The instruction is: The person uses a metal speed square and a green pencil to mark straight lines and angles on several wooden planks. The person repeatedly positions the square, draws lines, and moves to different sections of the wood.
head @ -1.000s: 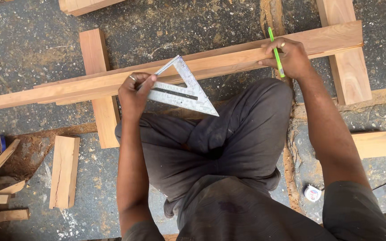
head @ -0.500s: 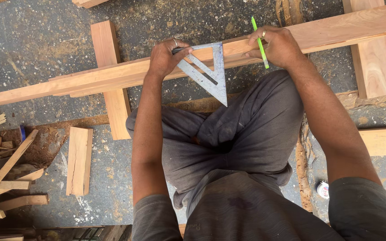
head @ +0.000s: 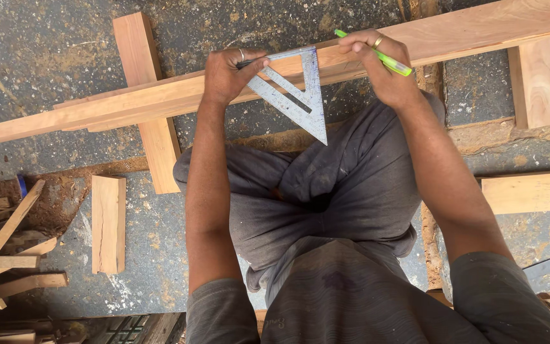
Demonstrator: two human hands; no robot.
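Left hand [head: 227, 76] is gripping the metal square [head: 297, 92], now swung upright against the long plank [head: 160, 102], right hand [head: 380, 64] is holding the green pen [head: 373, 54] at its edge, lining up a mark

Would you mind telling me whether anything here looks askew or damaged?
Little stands out. The short board on the floor has a lengthwise crack, and offcuts lie scattered at left. The square sits against the plank.
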